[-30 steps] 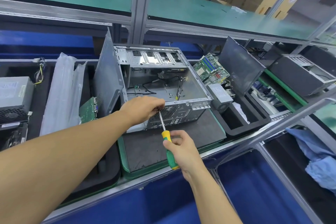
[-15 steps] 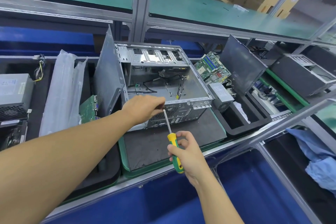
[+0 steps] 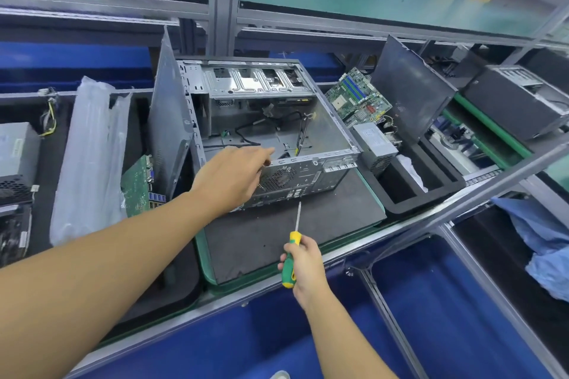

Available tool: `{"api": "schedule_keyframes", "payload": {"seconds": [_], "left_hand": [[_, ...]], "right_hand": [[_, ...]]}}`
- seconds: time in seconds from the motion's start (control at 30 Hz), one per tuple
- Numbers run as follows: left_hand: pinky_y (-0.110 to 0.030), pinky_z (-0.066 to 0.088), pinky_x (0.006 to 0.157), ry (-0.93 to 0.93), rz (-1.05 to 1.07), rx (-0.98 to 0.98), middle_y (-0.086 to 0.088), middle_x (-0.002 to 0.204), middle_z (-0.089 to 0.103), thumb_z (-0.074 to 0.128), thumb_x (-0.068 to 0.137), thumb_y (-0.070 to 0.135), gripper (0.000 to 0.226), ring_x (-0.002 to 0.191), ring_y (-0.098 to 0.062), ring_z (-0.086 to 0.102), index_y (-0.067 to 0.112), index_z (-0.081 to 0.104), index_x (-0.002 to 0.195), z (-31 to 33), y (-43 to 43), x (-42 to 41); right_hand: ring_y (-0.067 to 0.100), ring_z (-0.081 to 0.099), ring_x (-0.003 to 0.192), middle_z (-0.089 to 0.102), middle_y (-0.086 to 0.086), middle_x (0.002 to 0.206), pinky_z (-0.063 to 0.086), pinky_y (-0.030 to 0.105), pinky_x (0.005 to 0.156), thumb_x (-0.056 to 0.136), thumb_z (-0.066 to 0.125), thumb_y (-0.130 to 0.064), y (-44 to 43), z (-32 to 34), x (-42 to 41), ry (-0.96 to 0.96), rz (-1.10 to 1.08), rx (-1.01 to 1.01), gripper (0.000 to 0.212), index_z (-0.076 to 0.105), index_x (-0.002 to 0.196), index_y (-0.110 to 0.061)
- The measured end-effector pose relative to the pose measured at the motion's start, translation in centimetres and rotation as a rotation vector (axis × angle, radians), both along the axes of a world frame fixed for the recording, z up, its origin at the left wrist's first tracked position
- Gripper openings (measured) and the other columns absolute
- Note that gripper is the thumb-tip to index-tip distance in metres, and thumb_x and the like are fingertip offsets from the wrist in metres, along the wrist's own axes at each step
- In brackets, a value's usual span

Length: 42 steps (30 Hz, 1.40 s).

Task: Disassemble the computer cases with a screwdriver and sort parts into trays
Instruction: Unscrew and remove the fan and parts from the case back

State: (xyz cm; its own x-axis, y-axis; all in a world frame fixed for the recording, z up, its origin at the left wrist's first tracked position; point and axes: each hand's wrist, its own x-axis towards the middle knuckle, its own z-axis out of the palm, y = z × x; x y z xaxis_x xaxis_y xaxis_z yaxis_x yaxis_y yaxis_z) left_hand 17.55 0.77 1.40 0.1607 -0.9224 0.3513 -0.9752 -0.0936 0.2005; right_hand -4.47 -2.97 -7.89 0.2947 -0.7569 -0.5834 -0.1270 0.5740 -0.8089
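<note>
The open silver-grey metal computer case (image 3: 308, 171) lies on its side in the middle of the bench. I can see right into it. There are thin black wires on its floor and a round fan grille in the wall next to me. It sits on a flat black foam mat (image 3: 338, 212), and the mat lies in a green tray (image 3: 207, 268).

My left hand (image 3: 231, 175) is over the near rim of the case, with the fingers reaching to the right. I cannot tell if they pinch something small.

My right hand (image 3: 306, 264) is wrapped round the yellow and green screwdriver (image 3: 294, 244). The thin metal tip points up at the near wall and is close to it.

The mat in front of the case is bare, so there is room there.

A grey metal side panel (image 3: 169, 120) stands up just left of the case. A green circuit board (image 3: 137, 188) and a clear plastic bag (image 3: 89, 163) are beyond it.

On the right, a small grey power box (image 3: 375, 144) sits just beside the case. A green motherboard (image 3: 357, 95) is behind the box. A black foam tray (image 3: 400, 206) is near the mat's right edge. A big blue bin (image 3: 446, 301) is below the bench rail.
</note>
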Motion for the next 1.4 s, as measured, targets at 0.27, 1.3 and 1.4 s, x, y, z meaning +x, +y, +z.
{"api": "schedule_keyframes", "payload": {"seconds": [0.27, 1.3, 1.4], "left_hand": [[-0.038, 0.039, 0.103, -0.143, 0.006, -0.119, 0.002, 0.137, 0.061, 0.059, 0.091, 0.017, 0.042, 0.135, -0.016, 0.047, 0.020, 0.048, 0.131, -0.8, -0.1, -0.5], [-0.028, 0.047, 0.083, 0.526, 0.108, 0.714, 0.009, 0.098, 0.068, 0.072, 0.090, 0.025, 0.022, 0.092, -0.015, 0.063, 0.040, 0.056, 0.089, 0.3, -16.9, 2.9], [-0.022, 0.052, 0.073, 0.561, 0.155, 0.589, 0.020, 0.086, 0.072, 0.072, 0.090, 0.023, 0.020, 0.082, -0.006, 0.068, 0.039, 0.061, 0.088, 4.5, -16.9, 3.5]], "right_hand": [[0.019, 0.051, 0.058, 0.058, 0.009, 0.082, 0.045, 0.032, 0.051, 0.091, 0.053, 0.006, -1.6, -0.7, -2.5, -0.137, 0.105, -0.058, 0.024, 0.057, 0.108, -0.010], [0.019, 0.043, 0.056, 0.050, 0.007, 0.074, 0.043, 0.032, 0.052, 0.087, 0.060, -0.017, -22.8, 15.4, -5.2, -0.369, 0.485, -0.321, 0.026, 0.054, 0.111, -0.008], [0.018, 0.044, 0.056, 0.052, 0.007, 0.074, 0.045, 0.031, 0.052, 0.088, 0.060, -0.018, -25.6, 15.2, -4.9, -0.325, 0.537, -0.347, 0.027, 0.054, 0.113, -0.010]]}}
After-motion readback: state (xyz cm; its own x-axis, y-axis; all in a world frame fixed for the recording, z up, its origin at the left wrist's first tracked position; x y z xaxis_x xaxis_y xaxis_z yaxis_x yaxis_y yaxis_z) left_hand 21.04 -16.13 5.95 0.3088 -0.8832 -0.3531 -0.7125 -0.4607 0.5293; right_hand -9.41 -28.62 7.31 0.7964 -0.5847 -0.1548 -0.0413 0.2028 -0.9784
